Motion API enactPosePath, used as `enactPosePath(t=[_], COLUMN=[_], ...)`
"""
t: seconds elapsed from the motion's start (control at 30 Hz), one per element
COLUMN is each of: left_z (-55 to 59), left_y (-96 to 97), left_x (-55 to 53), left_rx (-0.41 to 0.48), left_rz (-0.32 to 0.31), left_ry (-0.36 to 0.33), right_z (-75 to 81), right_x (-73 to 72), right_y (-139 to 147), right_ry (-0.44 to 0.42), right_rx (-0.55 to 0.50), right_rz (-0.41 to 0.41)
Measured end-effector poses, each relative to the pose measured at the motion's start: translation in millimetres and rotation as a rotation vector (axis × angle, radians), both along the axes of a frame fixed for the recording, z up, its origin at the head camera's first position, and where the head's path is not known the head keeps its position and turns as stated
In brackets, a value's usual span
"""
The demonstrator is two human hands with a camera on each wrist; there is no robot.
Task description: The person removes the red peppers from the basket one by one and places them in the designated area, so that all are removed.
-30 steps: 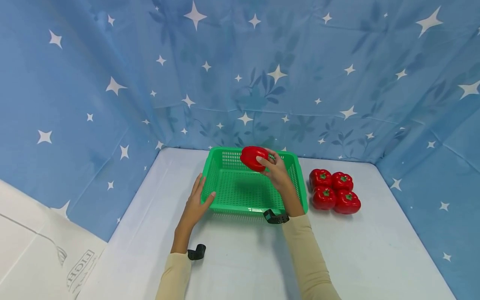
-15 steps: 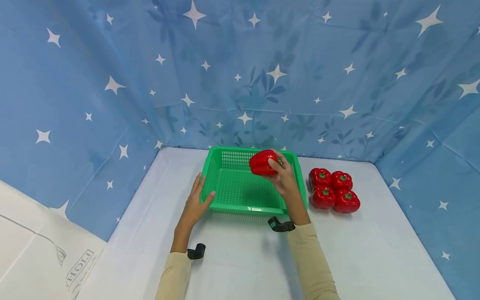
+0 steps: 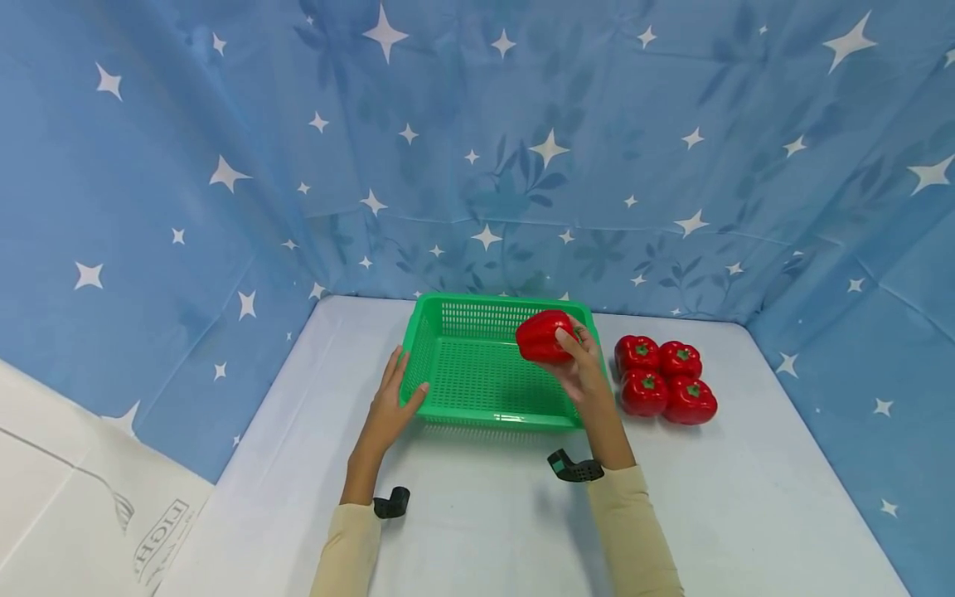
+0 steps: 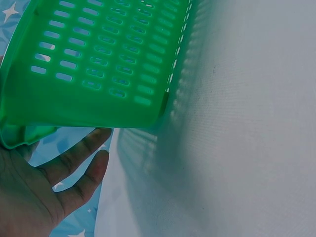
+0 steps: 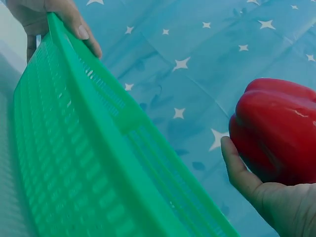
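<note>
A red bell pepper (image 3: 545, 336) is in my right hand (image 3: 585, 365), which grips it above the right part of a green plastic basket (image 3: 477, 419). The right wrist view shows the pepper (image 5: 276, 131) raised past the basket's rim (image 5: 106, 126), the thumb against its side. My left hand (image 3: 384, 410) rests at the basket's front left corner, thumb by the front rim and fingers fairly straight along the left side. From the left wrist, that hand (image 4: 54, 187) appears with its fingers spread close to the basket's outer wall (image 4: 98, 64).
Several red bell peppers (image 3: 664, 381) stand in a tight group on the white table (image 3: 485, 514), right of the basket. A blue star-patterned curtain (image 3: 477, 149) surrounds the table at the back and sides. White printed material (image 3: 89, 489) lies at the lower left.
My right hand has drawn the bell pepper from over the basket's middle to the right and slightly nearer to me. My left hand and the basket have stayed in place.
</note>
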State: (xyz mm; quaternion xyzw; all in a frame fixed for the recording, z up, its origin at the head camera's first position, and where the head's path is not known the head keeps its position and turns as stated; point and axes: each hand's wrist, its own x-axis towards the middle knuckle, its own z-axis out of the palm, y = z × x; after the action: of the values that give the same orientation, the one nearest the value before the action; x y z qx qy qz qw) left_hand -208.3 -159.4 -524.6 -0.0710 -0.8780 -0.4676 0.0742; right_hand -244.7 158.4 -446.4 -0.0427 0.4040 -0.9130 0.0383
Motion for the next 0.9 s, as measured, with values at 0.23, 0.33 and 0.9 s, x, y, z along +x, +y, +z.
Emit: enactPosePath(t=[0.23, 0.33, 0.9], left_z=[2.1, 2.0, 0.0], left_y=[0.8, 1.1, 0.4], left_x=[0.8, 1.0, 1.3], left_rx=[-0.002, 0.001, 0.016], left_rz=[0.0, 0.006, 0.001], left_ry=[-0.005, -0.008, -0.004], right_z=[-1.4, -1.5, -3.8], right_x=[11.5, 15.4, 58.2], right_y=[18.0, 24.7, 67.9], right_ry=[0.045, 0.061, -0.007], right_rx=[0.111, 0.185, 0.557], right_rz=[-0.043, -0.063, -0.419])
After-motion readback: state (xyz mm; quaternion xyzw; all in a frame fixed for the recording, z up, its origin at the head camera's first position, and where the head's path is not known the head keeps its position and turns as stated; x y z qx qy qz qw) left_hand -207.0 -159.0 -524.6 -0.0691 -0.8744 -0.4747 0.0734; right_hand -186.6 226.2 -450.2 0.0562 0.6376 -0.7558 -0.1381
